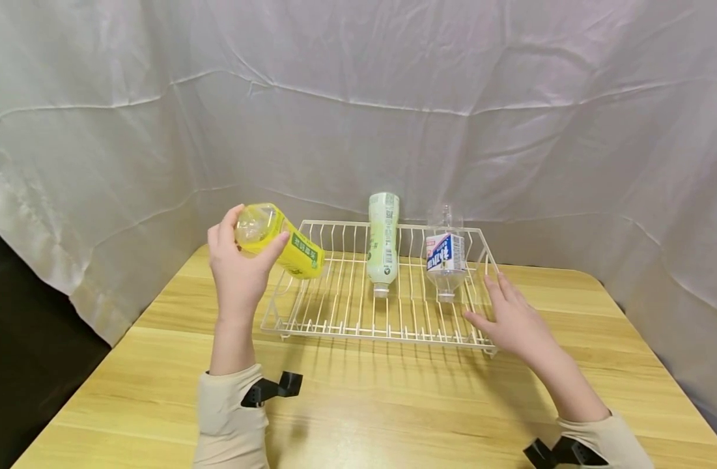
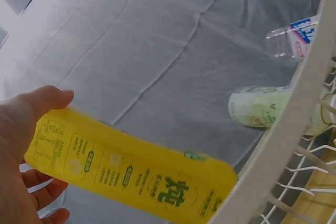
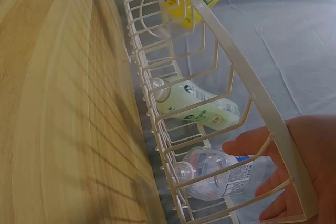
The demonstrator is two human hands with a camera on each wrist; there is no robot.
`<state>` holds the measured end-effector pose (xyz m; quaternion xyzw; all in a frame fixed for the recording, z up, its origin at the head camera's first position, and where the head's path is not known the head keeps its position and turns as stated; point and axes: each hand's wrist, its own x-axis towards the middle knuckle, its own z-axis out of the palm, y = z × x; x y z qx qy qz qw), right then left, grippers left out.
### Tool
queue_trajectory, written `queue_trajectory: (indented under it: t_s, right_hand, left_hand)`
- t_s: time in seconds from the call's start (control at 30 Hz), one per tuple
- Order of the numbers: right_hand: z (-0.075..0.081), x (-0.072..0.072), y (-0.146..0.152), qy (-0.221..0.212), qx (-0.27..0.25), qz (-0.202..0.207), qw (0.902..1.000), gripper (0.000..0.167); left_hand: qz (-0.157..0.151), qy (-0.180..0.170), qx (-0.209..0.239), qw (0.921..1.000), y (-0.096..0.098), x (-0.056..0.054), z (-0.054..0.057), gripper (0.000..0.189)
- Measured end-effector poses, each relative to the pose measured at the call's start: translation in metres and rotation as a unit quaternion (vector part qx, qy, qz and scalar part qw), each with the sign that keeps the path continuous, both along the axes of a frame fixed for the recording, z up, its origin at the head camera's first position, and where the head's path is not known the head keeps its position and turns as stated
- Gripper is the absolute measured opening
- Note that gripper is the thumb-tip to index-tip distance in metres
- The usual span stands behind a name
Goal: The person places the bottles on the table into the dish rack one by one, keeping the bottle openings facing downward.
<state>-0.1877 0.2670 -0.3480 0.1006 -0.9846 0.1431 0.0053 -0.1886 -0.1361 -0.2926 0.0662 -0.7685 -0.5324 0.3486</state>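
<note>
A yellow-labelled plastic bottle [image 1: 294, 251] is held by its clear base in my left hand [image 1: 239, 267], tilted over the left end of a white wire dish rack [image 1: 358, 335]. Its neck points down toward the rack. My right hand [image 1: 513, 316] lies along the rack's right end, fingers spread, thumb over the front side. Inside the rack a pale green bottle [image 1: 383, 238] stands neck down, leaning on the back. To its right is a clear bottle [image 1: 446, 260] with a white and blue label, also neck down. The right wrist view shows both necks among the wires.
The rack stands on a light wooden table [image 1: 358, 404]. A grey cloth [image 1: 346, 150] hangs behind and at both sides. A black area [image 1: 30, 339] lies beyond the table's left edge. Each sleeve carries a black wrist mount [image 1: 270, 389].
</note>
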Motion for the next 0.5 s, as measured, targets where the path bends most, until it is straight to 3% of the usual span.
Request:
queue_trajectory:
  t_s: [0.33,0.5]
  right_hand:
    - [0.001,0.001,-0.001,0.004,-0.003,0.002,1.0000,0.095]
    - [0.002,0.002,-0.001,0.004,-0.003,0.002,1.0000,0.095]
  left_hand:
    - [-0.006,-0.042,-0.057,0.9975,0.009,-0.011,-0.011,0.079]
    - [-0.005,-0.046,-0.075,0.9961,0.012,-0.013,-0.013,0.079]
